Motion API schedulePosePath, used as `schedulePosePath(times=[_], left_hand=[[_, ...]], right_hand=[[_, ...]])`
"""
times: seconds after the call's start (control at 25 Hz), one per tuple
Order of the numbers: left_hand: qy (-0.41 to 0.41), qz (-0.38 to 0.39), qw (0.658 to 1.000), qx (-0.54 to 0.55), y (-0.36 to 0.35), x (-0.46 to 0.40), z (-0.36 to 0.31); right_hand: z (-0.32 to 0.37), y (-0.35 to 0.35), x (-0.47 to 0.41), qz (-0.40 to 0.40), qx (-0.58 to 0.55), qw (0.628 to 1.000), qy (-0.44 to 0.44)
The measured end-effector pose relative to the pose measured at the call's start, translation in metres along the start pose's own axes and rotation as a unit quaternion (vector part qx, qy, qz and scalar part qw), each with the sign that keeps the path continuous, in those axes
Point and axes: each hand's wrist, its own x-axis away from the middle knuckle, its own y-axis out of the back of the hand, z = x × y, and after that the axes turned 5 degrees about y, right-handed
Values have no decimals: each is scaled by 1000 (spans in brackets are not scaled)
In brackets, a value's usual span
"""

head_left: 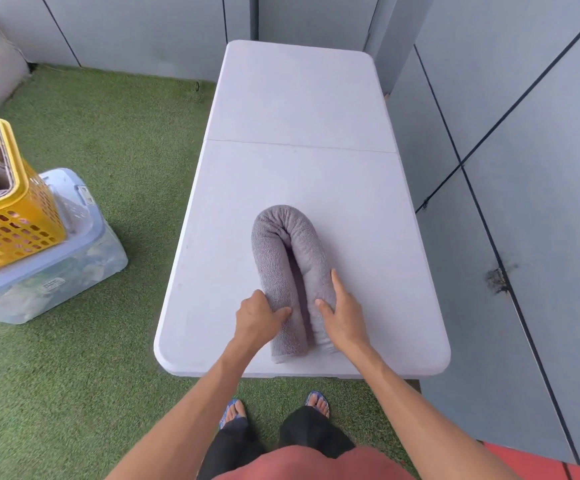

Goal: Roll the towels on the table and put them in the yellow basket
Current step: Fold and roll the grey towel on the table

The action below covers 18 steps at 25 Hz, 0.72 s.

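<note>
Red shirt hem (302, 462) and dark trouser legs lowest in view, blue flip-flops (233, 412) on green artificial turf (108, 375). Left hand (259, 315) curled over the near left limb of a grey rolled towel (283, 237), gripping it. Right hand (340, 311) laid flat against the right limb, fingers straight, pressing. Towel bent into a U, both ends close to the near edge of a white folding table (299, 98). Far left, yellow basket (14, 216) with rolled towels inside, resting on a clear storage bin (59, 285).
</note>
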Motion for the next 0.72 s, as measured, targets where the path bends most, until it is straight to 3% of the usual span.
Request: schedulePosePath(times=[0.12, 0.24, 0.36, 0.44, 0.56, 0.72], left_hand=[[-2, 23, 999, 37, -2, -2, 1], [14, 85, 987, 133, 5, -6, -2], [25, 132, 979, 156, 6, -15, -4], [19, 142, 977, 159, 2, -10, -7], [0, 85, 990, 112, -3, -2, 4], [7, -37, 991, 131, 3, 3, 34]], right_hand=[[8, -21, 12, 3, -19, 1000, 15], [10, -22, 21, 82, -26, 996, -14], [16, -15, 21, 151, 57, 986, -36], [21, -19, 20, 123, 158, 978, -53], [24, -31, 19, 41, 274, 959, -52], [25, -40, 7, 24, 309, 950, 20]])
